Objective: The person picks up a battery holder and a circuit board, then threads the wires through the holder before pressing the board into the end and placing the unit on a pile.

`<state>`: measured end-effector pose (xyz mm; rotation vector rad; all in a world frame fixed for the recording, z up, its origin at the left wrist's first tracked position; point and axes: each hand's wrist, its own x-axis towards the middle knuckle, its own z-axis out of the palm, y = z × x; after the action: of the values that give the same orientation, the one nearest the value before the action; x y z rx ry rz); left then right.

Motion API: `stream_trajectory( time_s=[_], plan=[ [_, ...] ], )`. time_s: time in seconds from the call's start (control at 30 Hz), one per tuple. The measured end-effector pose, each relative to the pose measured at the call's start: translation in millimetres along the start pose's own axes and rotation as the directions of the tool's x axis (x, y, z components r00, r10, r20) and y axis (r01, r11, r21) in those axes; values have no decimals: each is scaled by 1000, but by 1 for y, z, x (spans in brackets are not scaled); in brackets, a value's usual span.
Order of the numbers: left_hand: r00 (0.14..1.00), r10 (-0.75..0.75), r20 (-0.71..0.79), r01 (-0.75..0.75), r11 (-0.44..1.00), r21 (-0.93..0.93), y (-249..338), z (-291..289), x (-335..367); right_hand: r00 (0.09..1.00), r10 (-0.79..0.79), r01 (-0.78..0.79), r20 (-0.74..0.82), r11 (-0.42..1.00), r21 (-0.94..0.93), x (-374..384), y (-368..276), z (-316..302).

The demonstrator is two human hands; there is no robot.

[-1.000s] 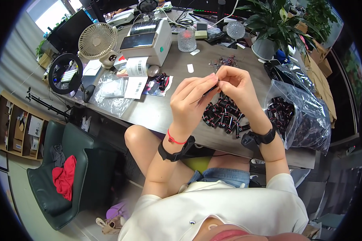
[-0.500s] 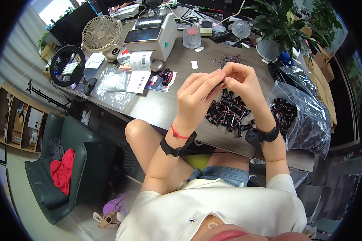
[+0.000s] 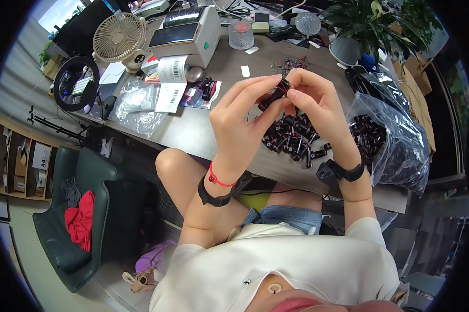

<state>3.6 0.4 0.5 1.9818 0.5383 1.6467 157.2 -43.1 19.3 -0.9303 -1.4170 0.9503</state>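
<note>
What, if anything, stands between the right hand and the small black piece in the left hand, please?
Nothing visible does: the left hand holds the small black piece, and the right hand has its fingertips right at it. The pile of black pieces lies on the table, out of the way.

Greyish desk point(image 3: 190, 132); white printer point(image 3: 202, 41) on it. Left of printer: beige fan point(image 3: 119, 39). Right of printer: glass cup point(image 3: 241, 36), potted plant point(image 3: 345, 51), heap of black parts point(image 3: 293, 138), clear bag point(image 3: 401, 156).

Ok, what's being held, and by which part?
A small black-and-red part: the left hand holds it by its body; the right hand is at its upper right end, exact contact unclear.
</note>
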Motion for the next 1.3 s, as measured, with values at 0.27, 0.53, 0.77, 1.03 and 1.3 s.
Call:
stream_trajectory(
  time_s=[0.27,0.53,0.77,1.03,1.3],
  plan=[
    [965,262,-9,-252,939,232,7,3,-5,990,-126,105,-57,953,-283,-8,-7,6],
    [984,168,-63,-161,982,99,9,4,-9,970,-240,208,-29,893,-399,-8,-12,7],
    [998,12,-64,-17,997,-78,10,5,-15,986,-167,158,-11,951,-264,-11,-18,8],
    [998,-32,-48,26,992,-122,-2,9,-13,998,-67,69,24,988,-142,-3,-4,1],
    [918,-390,71,385,920,71,-114,-15,20,934,-169,73,-314,953,-295,17,9,-67]
  ],
)
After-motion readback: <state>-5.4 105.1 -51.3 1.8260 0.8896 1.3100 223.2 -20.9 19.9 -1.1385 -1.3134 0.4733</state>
